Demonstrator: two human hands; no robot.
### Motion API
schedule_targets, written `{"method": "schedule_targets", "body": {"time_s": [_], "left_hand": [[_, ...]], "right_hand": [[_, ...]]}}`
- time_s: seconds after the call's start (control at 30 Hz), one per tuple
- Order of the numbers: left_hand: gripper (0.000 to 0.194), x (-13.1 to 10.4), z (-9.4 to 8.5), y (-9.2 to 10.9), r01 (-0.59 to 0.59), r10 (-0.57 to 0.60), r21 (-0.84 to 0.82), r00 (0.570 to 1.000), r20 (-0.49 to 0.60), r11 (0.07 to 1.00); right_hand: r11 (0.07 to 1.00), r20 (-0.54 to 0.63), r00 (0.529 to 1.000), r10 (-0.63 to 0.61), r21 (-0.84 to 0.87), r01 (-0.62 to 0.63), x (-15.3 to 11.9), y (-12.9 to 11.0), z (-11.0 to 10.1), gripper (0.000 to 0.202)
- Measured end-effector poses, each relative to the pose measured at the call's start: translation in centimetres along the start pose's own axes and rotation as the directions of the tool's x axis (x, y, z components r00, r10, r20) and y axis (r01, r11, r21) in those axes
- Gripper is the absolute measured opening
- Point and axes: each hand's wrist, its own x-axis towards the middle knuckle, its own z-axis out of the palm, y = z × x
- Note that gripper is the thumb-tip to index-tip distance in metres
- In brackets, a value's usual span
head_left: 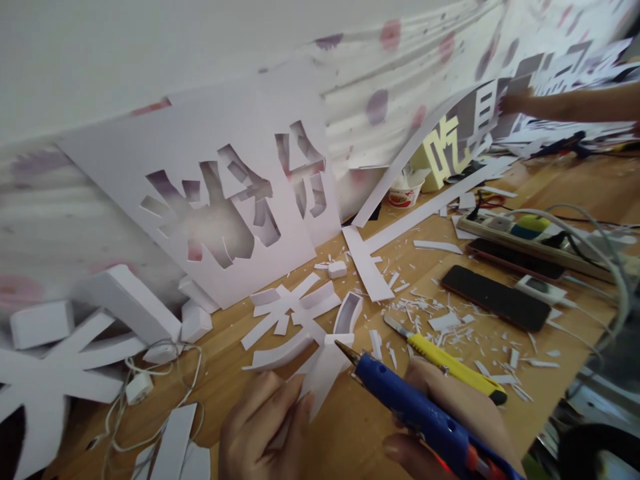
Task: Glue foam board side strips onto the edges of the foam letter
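My left hand (263,427) is closed on a white foam board piece (325,363), pinching its lower end between thumb and fingers. In my right hand (450,407) is a blue glue gun (400,393), its dark tip pointing left at the edge of that piece. Whether the tip touches the board I cannot tell. Just beyond them lie cut-out white character strokes (287,307) with raised side walls. A yellow utility knife (440,360) rests behind my right hand, its blade toward the scraps.
A white board with cut-out characters (175,160) leans on the wall. Small white scraps (415,307) litter the table (370,427). To the right are a black phone (495,297), a power strip (530,233) and cables. Another person's arm (575,105) reaches in at upper right.
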Motion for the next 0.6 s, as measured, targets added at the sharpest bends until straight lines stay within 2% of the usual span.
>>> {"method": "schedule_targets", "body": {"time_s": [0.1, 0.27, 0.47, 0.6], "left_hand": [[0.01, -0.2, 0.0, -0.1, -0.006, 0.006, -0.002, 1.0, 0.019, 1.0], [0.011, -0.3, 0.0, 0.0, -0.005, 0.005, 0.013, 1.0, 0.025, 1.0], [0.01, -0.2, 0.2, 0.0, -0.008, 0.007, 0.023, 1.0, 0.012, 1.0], [0.011, 0.3, -0.6, -0.8, -0.029, 0.027, 0.034, 0.997, 0.069, 0.999]], "right_hand": [[0.999, 0.045, 0.999, 0.025, 0.019, -0.026, 0.2, -0.2, -0.2, 0.043], [1.0, 0.042, 0.999, 0.019, -0.008, -0.019, 0.3, -0.2, -0.4, 0.042], [0.999, 0.072, 0.996, 0.051, -0.007, -0.051, -0.1, 0.7, -0.2, 0.039], [0.999, 0.038, 0.999, 0.038, 0.003, -0.038, -0.1, 1.1, -0.6, 0.031]]}}
